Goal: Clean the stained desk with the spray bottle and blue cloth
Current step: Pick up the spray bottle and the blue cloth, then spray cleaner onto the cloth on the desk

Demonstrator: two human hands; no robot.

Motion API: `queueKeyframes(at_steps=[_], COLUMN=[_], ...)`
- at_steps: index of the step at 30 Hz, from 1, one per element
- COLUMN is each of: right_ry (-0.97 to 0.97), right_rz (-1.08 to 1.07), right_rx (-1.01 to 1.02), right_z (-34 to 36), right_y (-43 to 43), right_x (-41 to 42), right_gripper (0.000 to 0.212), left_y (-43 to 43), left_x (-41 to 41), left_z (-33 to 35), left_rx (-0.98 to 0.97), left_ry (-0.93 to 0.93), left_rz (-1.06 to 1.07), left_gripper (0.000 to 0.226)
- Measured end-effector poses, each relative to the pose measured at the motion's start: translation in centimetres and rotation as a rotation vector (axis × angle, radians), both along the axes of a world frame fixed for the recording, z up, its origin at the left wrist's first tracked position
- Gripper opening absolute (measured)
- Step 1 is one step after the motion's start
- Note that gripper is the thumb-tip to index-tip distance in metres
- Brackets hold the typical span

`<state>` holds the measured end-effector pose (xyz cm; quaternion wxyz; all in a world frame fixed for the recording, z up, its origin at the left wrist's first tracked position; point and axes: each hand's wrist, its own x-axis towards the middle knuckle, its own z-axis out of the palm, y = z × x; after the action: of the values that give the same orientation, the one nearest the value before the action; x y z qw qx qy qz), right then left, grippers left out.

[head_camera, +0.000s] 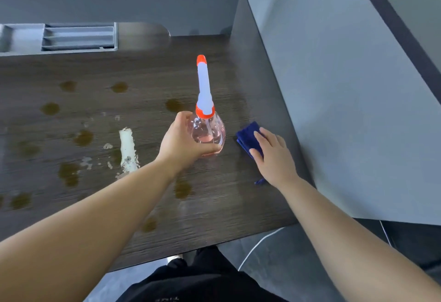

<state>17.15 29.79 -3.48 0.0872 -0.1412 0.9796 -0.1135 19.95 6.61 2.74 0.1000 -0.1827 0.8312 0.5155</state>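
A clear spray bottle [210,132] with pinkish liquid and a white and orange head stands upright on the dark wood desk [71,208]. My left hand [181,142] is wrapped around its round body. Just right of it lies a folded blue cloth [248,136], and my right hand [274,156] rests flat on top of it, fingers spread. Several brownish stains [82,137] and a white smear [127,150] mark the desk left of the bottle.
A grey tray organiser [78,37] sits at the desk's back left. A grey partition wall [334,87] runs along the desk's right side, close to the cloth. The desk's front edge is near my body, with the floor below.
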Motion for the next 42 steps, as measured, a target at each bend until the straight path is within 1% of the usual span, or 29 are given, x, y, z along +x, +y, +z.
queueKeyframes(at_steps=[2, 3, 4, 6, 7, 8, 10, 11, 12, 13, 14, 16, 17, 18, 20, 22, 24, 25, 26, 27, 29, 31, 32, 34, 36, 39, 42], right_ry=[-0.142, -0.180, -0.188, -0.196, -0.233, -0.296, -0.397, -0.407, -0.400, -0.400, -0.397, -0.370, -0.338, -0.289, -0.167, -0.050, -0.003, -0.031, -0.087, -0.157, -0.320, -0.465, -0.520, -0.603, -0.650, -0.725, -0.795], right_rz=[0.118, 0.171, 0.204, 0.210, 0.182, 0.121, -0.119, -0.213, -0.251, -0.226, -0.170, -0.084, -0.070, -0.085, -0.201, -0.313, -0.383, -0.419, -0.466, -0.510, -0.573, -0.573, -0.563, -0.530, -0.538, -0.577, -0.508], right_rx=[0.144, 0.215, 0.264, 0.268, 0.197, 0.037, -0.473, -0.714, -0.869, -0.937, -0.965, -0.978, -0.987, -0.992, -0.994, -0.962, -0.939, -0.958, -0.979, -0.991, -0.953, -0.868, -0.837, -0.800, -0.789, -0.792, -0.734], right_z=[-0.9, -1.5, -2.1, -2.5, -2.1, -1.5, 1.0, 2.5, 4.4, 5.9, 6.9, 8.4, 9.0, 9.5, 10.4, 10.5, 10.0, 9.7, 9.4, 9.0, 8.1, 7.0, 6.6, 5.7, 4.8, 4.6, 5.1], right_y=[0.5, 0.6, 0.8, 0.9, 0.8, 0.7, 0.5, 0.4, 0.3, 0.2, 0.0, -0.6, -0.8, -1.0, -1.2, -0.7, 0.6, 1.5, 2.3, 3.2, 4.7, 5.7, 6.1, 6.2, 6.2, 6.0, 4.9], right_x=[0.6, 0.9, 1.2, 1.0, 0.8, 0.7, 0.7, 0.8, 1.1, 1.4, 1.7, 1.8, 1.7, 1.6, 1.7, 1.9, 2.3, 2.4, 2.5, 2.5, 2.5, 2.6, 2.7, 2.9, 3.0, 2.2, 1.1], right_gripper=[0.060, 0.063, 0.066, 0.067, 0.064, 0.060, 0.052, 0.052, 0.057, 0.066, 0.078, 0.095, 0.098, 0.095, 0.081, 0.065, 0.061, 0.060, 0.057, 0.052, 0.042, 0.046, 0.045, 0.037, 0.038, 0.040, 0.046], left_y=[0.3, 0.5, 0.6, 0.9, 1.1, 1.3, 1.7, 2.1, 2.6, 3.3, 4.0, 5.7, 6.6, 7.5, 9.4, 10.5, 10.5, 10.1, 9.6, 9.0, 8.0, 7.7, 7.8, 7.9, 7.6, 7.0, 6.6], left_x=[0.0, 0.0, 0.0, -0.1, -0.2, -0.3, -0.6, -0.8, -0.9, -1.0, -0.9, -0.5, -0.3, 0.1, 0.9, 1.4, 1.2, 1.0, 0.6, 0.2, -0.7, -1.5, -1.8, -2.2, -2.2, -2.8, -3.9], left_z=[-0.2, -0.3, -0.3, -0.5, -0.4, -0.4, -0.3, -0.2, 0.0, 0.2, 0.4, 0.8, 0.9, 0.8, 0.5, 0.2, -0.1, -0.3, -0.7, -1.2, -2.6, -4.0, -4.5, -5.3, -6.1, -6.5, -5.8], left_rx=[0.008, 0.011, 0.012, 0.004, 0.002, -0.001, -0.023, -0.040, -0.054, -0.061, -0.062, -0.065, -0.069, -0.074, -0.067, -0.057, -0.022, -0.017, -0.052, -0.132, -0.369, -0.595, -0.667, -0.739, -0.801, -0.923, -0.902], left_ry=[-0.007, -0.012, -0.015, -0.020, -0.019, -0.015, 0.001, 0.006, 0.011, 0.020, 0.033, 0.055, 0.059, 0.063, 0.082, 0.075, 0.030, 0.010, 0.007, 0.014, -0.008, -0.037, -0.047, -0.075, -0.086, -0.044, -0.038], left_rz=[0.000, -0.002, -0.006, -0.009, -0.012, -0.017, -0.049, -0.071, -0.097, -0.126, -0.163, -0.250, -0.294, -0.331, -0.376, -0.430, -0.561, -0.655, -0.743, -0.803, -0.854, -0.926, -0.976, -1.050, -1.080, -1.082, -1.121], left_gripper=[0.089, 0.087, 0.086, 0.086, 0.085, 0.085, 0.083, 0.083, 0.085, 0.087, 0.089, 0.088, 0.085, 0.082, 0.076, 0.077, 0.077, 0.076, 0.074, 0.071, 0.067, 0.069, 0.071, 0.072, 0.070, 0.066, 0.067])
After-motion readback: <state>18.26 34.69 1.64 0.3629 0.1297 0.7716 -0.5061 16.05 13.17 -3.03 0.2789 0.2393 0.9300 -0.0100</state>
